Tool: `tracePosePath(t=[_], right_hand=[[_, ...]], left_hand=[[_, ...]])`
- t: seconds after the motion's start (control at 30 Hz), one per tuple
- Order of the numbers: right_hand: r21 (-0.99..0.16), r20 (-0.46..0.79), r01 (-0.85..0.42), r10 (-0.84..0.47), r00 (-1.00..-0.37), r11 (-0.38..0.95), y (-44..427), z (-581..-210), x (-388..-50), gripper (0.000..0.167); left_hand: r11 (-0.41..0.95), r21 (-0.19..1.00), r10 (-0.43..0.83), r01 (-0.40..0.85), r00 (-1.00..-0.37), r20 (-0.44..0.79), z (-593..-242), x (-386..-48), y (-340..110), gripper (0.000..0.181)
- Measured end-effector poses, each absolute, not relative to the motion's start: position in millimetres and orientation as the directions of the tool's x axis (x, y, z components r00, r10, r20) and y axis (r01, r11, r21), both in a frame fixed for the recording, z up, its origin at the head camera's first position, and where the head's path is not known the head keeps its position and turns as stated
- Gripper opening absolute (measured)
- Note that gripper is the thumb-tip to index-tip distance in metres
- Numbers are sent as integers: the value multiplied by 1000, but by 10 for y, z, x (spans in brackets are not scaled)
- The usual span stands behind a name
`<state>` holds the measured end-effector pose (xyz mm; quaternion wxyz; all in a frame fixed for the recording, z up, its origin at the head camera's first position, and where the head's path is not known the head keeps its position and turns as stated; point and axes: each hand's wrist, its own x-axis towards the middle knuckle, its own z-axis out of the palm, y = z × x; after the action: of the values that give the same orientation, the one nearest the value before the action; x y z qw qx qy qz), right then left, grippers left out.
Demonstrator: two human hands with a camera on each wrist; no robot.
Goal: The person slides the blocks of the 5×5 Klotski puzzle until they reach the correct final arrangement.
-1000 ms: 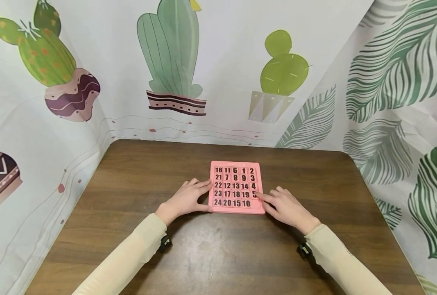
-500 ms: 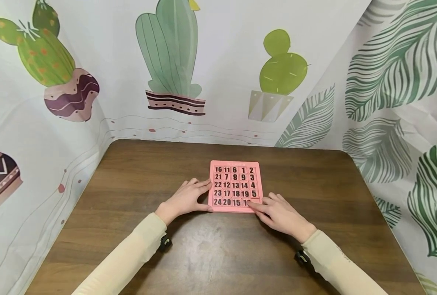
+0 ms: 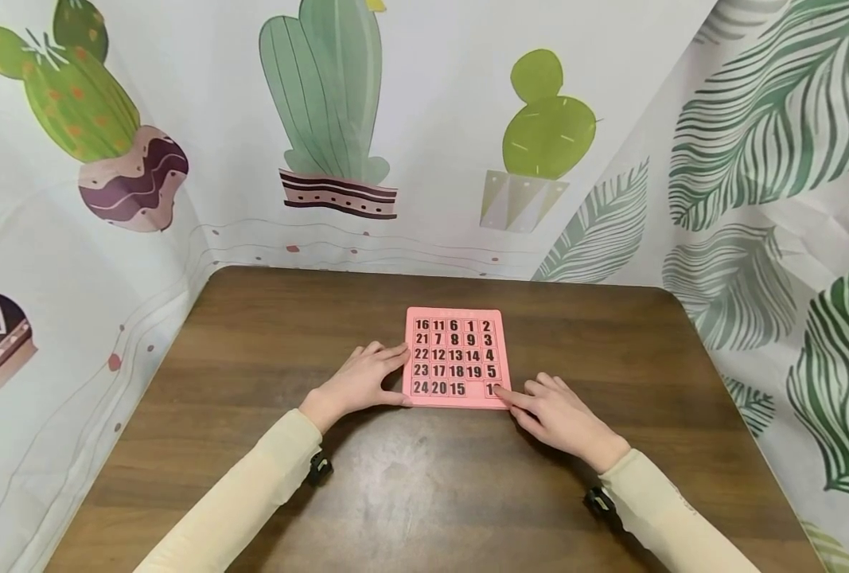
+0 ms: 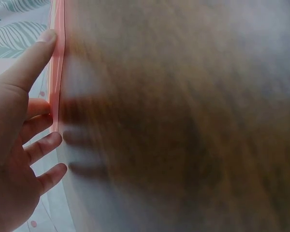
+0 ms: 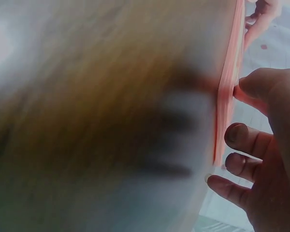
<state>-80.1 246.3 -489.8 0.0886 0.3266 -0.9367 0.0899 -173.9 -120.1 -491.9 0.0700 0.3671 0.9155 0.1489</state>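
A pink sliding number puzzle [image 3: 454, 313] lies flat on the table, its black-numbered tiles in rows. Along its left edge rests my left hand [image 3: 358, 378], thumb at the near corner and index finger higher up. The left wrist view shows that thumb and spread fingers against the puzzle's pink side [image 4: 59, 63]. My right hand [image 3: 560, 414] reaches in from the right, with its index fingertip on the number tile [image 3: 491, 389] in the bottom right corner, partly covering its digits. A bare slot separates this tile from tile 15 [image 3: 457, 388]. In the right wrist view the fingertip's contact is hidden.
The brown wooden table [image 3: 266, 326] has rounded far corners. Behind and beside it hangs a white cloth [image 3: 438, 119] printed with cacti and leaves. A dark wrist device [image 3: 319, 468] sits at the left cuff, another device [image 3: 599, 501] at the right.
My right index finger moved from tile 5 down to tile 10, then slid that tile right into the corner, leaving a slot on its left. The left hand stayed at the puzzle's edge.
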Motion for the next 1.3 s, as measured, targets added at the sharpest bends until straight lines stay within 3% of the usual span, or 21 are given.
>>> tracePosePath(t=[0.27,0.53,1.3], right_hand=[[-121,252,-664,-624,-740,738,2185,-4903,-846,37],[-49,284,-706,-668,-688,706,2006,-4913,-893,35],[-113,239,-635,-600,-764,764,2253,-4899,-809,41]], left_hand=[[686,320,695,654,-719,-21,-4909,-1732,-1181,94],[694,319,691,645,-722,-43,-4932,-1725,-1185,95],[694,323,688,643,-724,-37,-4894,-1727,-1202,95]])
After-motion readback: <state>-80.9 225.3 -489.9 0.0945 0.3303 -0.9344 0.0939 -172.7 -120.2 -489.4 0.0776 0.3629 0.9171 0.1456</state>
